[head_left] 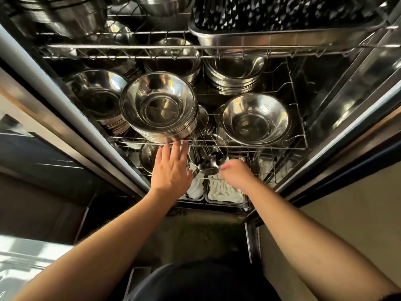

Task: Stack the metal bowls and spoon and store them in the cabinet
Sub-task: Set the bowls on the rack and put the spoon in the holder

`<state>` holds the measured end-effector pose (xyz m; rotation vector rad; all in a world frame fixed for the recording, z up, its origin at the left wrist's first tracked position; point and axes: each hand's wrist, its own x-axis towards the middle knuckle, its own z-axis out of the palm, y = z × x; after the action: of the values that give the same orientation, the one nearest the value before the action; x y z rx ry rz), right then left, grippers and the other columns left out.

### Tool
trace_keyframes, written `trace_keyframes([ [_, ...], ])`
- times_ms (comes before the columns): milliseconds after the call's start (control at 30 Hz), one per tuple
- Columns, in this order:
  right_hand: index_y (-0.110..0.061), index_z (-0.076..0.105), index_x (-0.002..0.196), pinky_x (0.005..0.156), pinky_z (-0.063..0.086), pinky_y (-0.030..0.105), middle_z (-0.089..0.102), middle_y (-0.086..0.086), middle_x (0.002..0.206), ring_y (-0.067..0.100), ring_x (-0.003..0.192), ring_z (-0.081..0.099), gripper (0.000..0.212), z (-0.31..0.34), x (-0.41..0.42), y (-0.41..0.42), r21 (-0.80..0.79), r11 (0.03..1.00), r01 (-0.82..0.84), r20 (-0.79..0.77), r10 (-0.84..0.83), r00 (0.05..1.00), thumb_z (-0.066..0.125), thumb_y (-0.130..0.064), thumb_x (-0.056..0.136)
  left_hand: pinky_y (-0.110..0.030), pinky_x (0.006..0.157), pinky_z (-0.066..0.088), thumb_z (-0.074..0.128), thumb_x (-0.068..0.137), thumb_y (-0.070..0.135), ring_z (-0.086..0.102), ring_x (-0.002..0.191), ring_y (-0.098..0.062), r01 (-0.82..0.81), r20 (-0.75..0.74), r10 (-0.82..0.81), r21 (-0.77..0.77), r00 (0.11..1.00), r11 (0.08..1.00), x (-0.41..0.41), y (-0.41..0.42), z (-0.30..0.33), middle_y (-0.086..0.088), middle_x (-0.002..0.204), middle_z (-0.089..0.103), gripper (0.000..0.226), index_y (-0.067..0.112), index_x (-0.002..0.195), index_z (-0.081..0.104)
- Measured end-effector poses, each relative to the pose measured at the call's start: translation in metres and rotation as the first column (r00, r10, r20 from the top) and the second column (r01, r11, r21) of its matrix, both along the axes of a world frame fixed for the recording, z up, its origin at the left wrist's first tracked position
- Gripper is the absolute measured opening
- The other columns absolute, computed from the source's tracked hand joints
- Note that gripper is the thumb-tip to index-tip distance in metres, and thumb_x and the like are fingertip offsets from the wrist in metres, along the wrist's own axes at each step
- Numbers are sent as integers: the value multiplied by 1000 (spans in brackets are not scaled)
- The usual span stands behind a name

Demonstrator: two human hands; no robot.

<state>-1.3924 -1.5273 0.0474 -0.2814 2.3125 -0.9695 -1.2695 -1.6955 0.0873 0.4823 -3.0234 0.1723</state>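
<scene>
A tall stack of metal bowls (158, 109) sits on the cabinet's middle wire shelf (260, 147), at its front edge. My left hand (171, 168) is open with fingers spread, its fingertips just below the stack's lower rim. My right hand (235, 173) is closed around the handle end of a metal spoon (208, 165), whose scoop lies over a metal container (208, 148) on the lower shelf. Another stack of bowls (256, 118) stands to the right on the same middle shelf.
More stacks of bowls (97, 94) fill the left and back of the shelf. A metal tray (282, 38) with black items rests on the upper rack. Trays of white cloth (225, 192) sit at the bottom. The open cabinet door frames (325, 131) flank both sides.
</scene>
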Motion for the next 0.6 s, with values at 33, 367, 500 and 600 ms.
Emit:
trace_keyframes([
  [33, -6, 73, 113, 60, 49, 28, 74, 10, 96, 25, 72, 68, 26, -5, -5, -5, 18, 999, 42, 31, -43, 999, 61, -10, 91, -50, 119, 26, 54, 88, 53, 31, 142, -38, 2, 0, -2, 6, 1000, 1000, -1, 1, -1, -17, 156, 36, 90, 11, 158, 16],
  [367, -2, 61, 102, 71, 59, 34, 75, 14, 102, 27, 90, 72, 10, -38, -41, -49, 172, 954, 245, 187, -276, 943, 61, -5, 92, -51, 113, 36, 55, 87, 58, 38, 135, -42, -41, 35, 42, -35, 998, 999, -10, 12, 4, -20, 146, 44, 87, 16, 156, 24],
  [500, -1, 63, 97, 67, 56, 34, 75, 13, 93, 28, 87, 73, 12, -42, -43, -58, 174, 957, 231, 167, -260, 951, 60, -10, 90, -49, 106, 44, 58, 85, 57, 46, 124, -38, -38, 31, 39, -32, 999, 999, -13, 11, 8, -17, 134, 51, 82, 15, 151, 33],
  [600, 6, 47, 82, 59, 54, 31, 73, 15, 88, 26, 73, 70, 21, -41, -40, -65, 213, 965, 156, 167, -193, 967, 58, -11, 90, -48, 102, 46, 58, 85, 56, 48, 121, -37, -34, 32, 35, -39, 999, 999, -13, 11, 9, -17, 131, 52, 80, 15, 150, 34],
])
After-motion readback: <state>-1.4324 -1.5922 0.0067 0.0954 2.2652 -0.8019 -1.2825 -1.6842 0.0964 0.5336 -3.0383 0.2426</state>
